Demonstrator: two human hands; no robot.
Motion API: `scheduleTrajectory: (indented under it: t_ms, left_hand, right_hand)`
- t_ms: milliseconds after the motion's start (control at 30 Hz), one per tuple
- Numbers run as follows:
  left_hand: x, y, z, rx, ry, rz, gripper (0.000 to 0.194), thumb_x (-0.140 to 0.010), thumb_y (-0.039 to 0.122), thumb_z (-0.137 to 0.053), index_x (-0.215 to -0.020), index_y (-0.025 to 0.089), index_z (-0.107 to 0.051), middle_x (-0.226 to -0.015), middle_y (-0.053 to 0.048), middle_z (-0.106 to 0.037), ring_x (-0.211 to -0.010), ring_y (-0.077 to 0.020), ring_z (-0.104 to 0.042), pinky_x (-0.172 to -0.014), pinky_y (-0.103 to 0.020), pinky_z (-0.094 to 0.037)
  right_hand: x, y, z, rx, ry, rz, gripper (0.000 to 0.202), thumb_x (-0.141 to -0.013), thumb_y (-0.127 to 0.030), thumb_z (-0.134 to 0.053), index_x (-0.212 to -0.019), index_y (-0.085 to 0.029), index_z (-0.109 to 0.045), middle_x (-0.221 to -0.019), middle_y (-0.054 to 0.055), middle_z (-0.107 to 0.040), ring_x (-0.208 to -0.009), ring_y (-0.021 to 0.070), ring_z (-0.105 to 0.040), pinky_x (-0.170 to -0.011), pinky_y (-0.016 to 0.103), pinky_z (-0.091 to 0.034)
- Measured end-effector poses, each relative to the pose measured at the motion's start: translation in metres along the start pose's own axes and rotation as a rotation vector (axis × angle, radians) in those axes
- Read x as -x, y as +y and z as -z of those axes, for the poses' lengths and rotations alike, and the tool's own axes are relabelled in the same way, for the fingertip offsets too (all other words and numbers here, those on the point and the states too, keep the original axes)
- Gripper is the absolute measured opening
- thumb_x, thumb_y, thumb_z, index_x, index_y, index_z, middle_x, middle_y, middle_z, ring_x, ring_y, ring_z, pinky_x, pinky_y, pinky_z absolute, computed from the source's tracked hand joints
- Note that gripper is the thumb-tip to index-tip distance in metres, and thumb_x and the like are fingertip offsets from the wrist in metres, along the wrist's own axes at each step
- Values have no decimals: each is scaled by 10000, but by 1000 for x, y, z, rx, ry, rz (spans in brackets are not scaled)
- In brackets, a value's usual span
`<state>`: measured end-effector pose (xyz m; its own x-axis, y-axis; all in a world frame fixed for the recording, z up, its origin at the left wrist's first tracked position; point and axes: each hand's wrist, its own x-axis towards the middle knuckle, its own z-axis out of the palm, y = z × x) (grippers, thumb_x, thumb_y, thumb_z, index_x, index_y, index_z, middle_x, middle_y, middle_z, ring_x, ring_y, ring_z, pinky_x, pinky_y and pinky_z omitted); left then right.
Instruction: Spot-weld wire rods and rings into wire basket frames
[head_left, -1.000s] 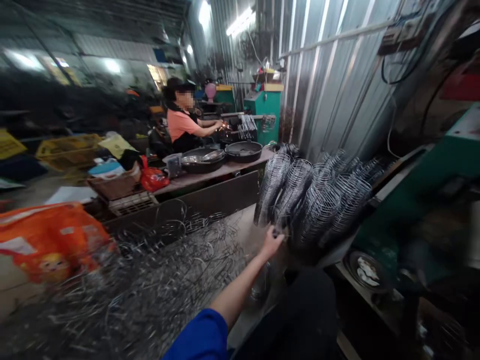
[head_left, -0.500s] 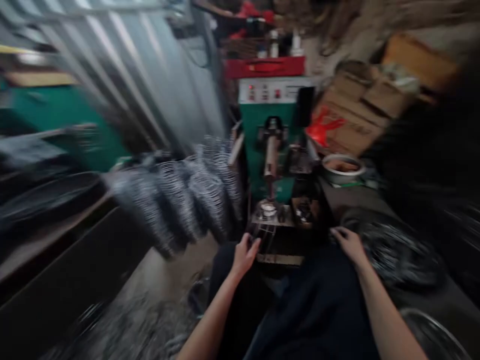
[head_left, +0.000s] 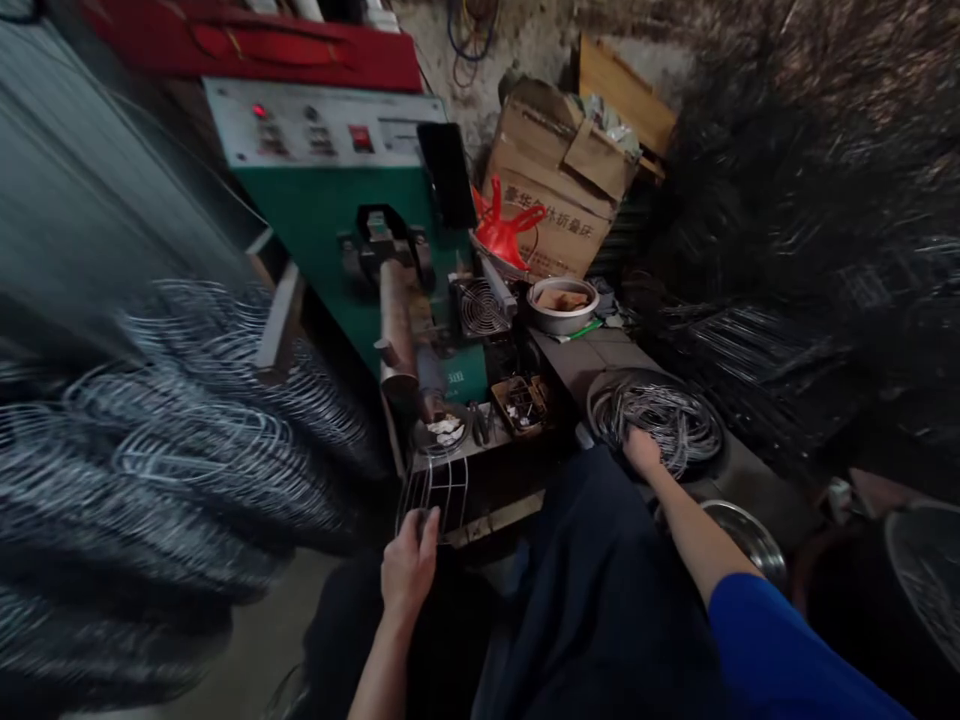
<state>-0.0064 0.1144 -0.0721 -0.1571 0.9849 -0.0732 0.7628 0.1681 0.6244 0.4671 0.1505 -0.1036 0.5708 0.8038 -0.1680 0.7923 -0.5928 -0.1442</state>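
My left hand is closed, thumb and fingers pinched on a small curved wire frame just below the machine's work plate. The frame's far end lies by a round metal seat under the machine's angled arm. On my right, a dark shallow basin holds a heap of loose wire rings. My right hand reaches into the near left side of that heap. Its fingertips are hidden, so I cannot tell whether they grip a ring.
A green machine with a phone stands ahead. Stacked wire coils fill the left. A small parts box, a white bowl, a cardboard box and a steel bowl are on the right.
My view has swung right and closer to the machine. My right hand has moved from beside my lap into the wire rings; my left hand stays at the wire frame.
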Motion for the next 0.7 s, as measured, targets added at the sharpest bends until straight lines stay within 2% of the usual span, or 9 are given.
scheduleTrajectory:
  t_ms: [67,167,300,400,533,700]
  left_hand:
    - [-2,1,2,-62,-16,16,398,-965,505,-413,-1087,203,-643,-894,-120,-737,-797,-264,-694,-619,-278,-409]
    - [-1,5,3,-138,-42,29,428,-972,520,-395,-1110,204,-648,-889,-125,-739,-793,-279,-695,-608,-287,-404]
    - [3,8,4,-209,-69,27,462,-966,550,-389,-1137,204,-643,-897,-131,-743,-794,-303,-698,-599,-305,-416]
    - [6,8,3,-257,-73,23,517,-954,598,-375,-1160,202,-636,-894,-145,-745,-792,-325,-700,-599,-323,-431]
    - [10,8,5,-253,-53,-8,489,-941,566,-411,-1161,183,-622,-910,-155,-744,-787,-323,-703,-620,-333,-461]
    - [12,11,13,-214,-34,36,531,-887,649,-420,-1059,198,-639,-701,-103,-690,-663,-318,-672,-586,-346,-474]
  right_hand:
    - [4,5,-12,26,-7,-23,388,-977,-273,-448,-1307,-111,-573,-1201,243,-656,-1110,292,-665,-923,371,-500]
    - [6,11,-20,49,-41,-43,407,-992,-317,-431,-1326,-124,-561,-1226,232,-646,-1130,275,-655,-936,358,-490]
    - [9,25,-18,67,-120,-48,402,-945,-393,-551,-1260,-153,-621,-1217,218,-653,-1124,274,-656,-928,363,-485]
    - [17,33,-14,68,-145,-29,358,-914,-367,-607,-1208,-167,-650,-1222,206,-652,-1123,273,-655,-916,358,-485]
    - [34,35,-10,46,-95,38,300,-947,-297,-548,-1224,-216,-627,-1264,164,-640,-1143,253,-641,-907,338,-481]
    - [45,42,12,12,38,28,336,-1002,-306,-421,-1302,-213,-538,-1150,154,-682,-1055,253,-667,-857,340,-488]
